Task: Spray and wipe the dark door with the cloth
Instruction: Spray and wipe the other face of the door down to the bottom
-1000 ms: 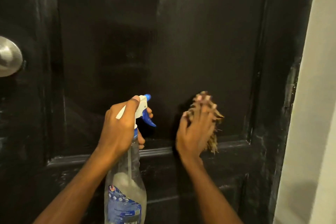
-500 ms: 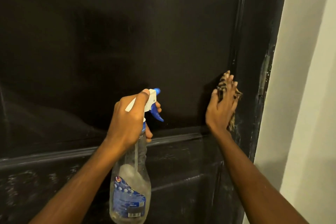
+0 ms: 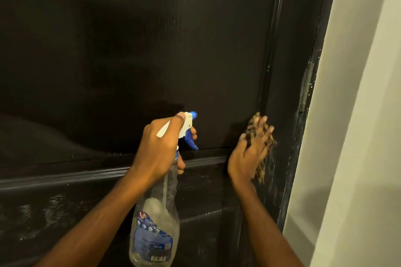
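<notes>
The dark door (image 3: 152, 50) fills most of the view, with a recessed upper panel and a horizontal moulding below it. My left hand (image 3: 160, 147) grips the neck of a clear spray bottle (image 3: 156, 223) with a white and blue trigger head, its nozzle aimed at the panel. My right hand (image 3: 249, 154) presses a tan striped cloth (image 3: 261, 171) flat against the door's right stile, fingers spread and straight. Most of the cloth is hidden under the palm.
A pale wall (image 3: 358, 115) runs down the right side beside the door's scuffed edge (image 3: 303, 104). The lower door panel (image 3: 65, 212) shows wet streaks and pale marks.
My right hand slid the cloth from the panel's middle rightward to the stile, then a little lower. The view shifted right, so the door knob left the frame. The bottle stayed put.
</notes>
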